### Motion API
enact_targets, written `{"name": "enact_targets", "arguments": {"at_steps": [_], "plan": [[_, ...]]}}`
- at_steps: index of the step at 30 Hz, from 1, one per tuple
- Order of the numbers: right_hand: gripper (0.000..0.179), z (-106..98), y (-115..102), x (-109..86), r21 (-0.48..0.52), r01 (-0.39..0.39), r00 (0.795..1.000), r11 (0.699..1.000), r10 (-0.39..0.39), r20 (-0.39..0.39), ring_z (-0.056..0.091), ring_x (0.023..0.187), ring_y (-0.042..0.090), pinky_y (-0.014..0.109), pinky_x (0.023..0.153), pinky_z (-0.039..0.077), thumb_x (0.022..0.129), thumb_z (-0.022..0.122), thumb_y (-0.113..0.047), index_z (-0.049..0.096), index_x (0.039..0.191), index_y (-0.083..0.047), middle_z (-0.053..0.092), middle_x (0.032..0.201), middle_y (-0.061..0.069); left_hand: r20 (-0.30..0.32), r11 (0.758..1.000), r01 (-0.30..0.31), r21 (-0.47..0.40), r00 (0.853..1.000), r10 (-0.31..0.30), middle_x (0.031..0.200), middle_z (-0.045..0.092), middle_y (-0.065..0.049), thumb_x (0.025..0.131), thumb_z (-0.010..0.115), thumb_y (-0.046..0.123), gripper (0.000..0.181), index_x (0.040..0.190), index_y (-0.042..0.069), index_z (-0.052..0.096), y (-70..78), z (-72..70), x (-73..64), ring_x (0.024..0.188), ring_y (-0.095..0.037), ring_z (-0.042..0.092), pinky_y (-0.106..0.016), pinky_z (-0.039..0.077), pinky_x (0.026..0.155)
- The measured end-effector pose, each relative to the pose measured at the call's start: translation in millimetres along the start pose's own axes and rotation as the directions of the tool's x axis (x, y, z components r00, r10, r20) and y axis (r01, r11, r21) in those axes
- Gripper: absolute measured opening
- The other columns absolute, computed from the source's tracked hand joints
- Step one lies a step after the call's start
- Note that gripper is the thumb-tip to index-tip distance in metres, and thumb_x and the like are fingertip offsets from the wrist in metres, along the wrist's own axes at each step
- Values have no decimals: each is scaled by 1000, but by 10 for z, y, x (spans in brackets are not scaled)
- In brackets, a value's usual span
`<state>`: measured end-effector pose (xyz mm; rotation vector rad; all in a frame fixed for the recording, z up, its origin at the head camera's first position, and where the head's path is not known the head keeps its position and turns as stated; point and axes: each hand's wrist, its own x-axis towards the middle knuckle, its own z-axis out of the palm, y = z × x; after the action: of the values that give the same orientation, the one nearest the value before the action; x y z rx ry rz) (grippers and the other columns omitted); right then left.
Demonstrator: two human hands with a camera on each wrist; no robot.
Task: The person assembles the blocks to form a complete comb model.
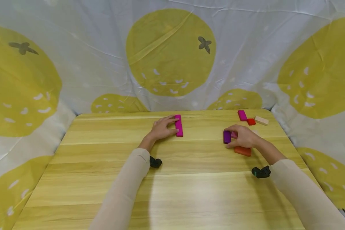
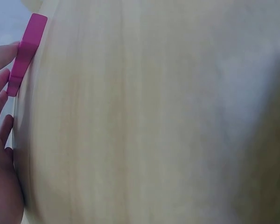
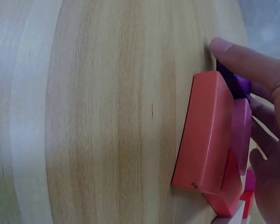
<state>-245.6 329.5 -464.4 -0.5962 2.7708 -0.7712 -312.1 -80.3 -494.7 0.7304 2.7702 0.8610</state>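
Note:
My left hand (image 1: 162,127) rests beside a magenta bar (image 1: 179,126) lying lengthwise away from me, its thumb and fingertips at the bar's left side. The left wrist view shows the fingers of that hand (image 2: 0,93) fairly straight against the magenta bar (image 2: 28,51). With thumb and fingers at its near and far ends, my right hand (image 1: 244,135) pinches a purple block (image 1: 227,137). A pink block (image 1: 234,134) lies close to the purple one, partly under the hand. Nearer me is an orange-red block (image 1: 242,151), large in the right wrist view, with another red block (image 3: 226,191) behind it.
Toward the table's back right corner lie a magenta block (image 1: 242,115), a small red block (image 1: 251,121) and a cream block (image 1: 261,120). A patterned cloth (image 1: 172,54) hangs behind the wooden table (image 1: 189,195). Black devices (image 1: 261,172) sit by both wrists.

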Motion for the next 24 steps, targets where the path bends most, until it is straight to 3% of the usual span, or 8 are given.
{"name": "enact_targets", "arguments": {"at_steps": [7,16,24], "plan": [[69,3,18,37,-54,35,999,998,-35,-6,58,107,35,53,94,51,82,91,-25,62,137,5,62,128,24,17,1000,8,5,1000,-8,168,29,2,98,63,44,64,158,25,48,19,-22,11,152,-31,25,-59,20,115],[67,3,-161,113,-13,62,998,998,-62,-31,57,121,44,59,100,47,84,88,-23,61,140,3,58,136,27,40,1000,19,-3,999,-19,169,26,3,99,62,42,64,159,26,46,23,-35,6,152,-32,23,-59,18,116],[67,172,-446,287,42,98,995,994,-97,-24,52,129,43,59,108,41,83,89,-20,61,140,1,58,137,24,36,1000,14,-17,999,-14,169,27,3,100,63,41,63,158,24,47,15,-35,15,151,-33,25,-59,19,115]]}}
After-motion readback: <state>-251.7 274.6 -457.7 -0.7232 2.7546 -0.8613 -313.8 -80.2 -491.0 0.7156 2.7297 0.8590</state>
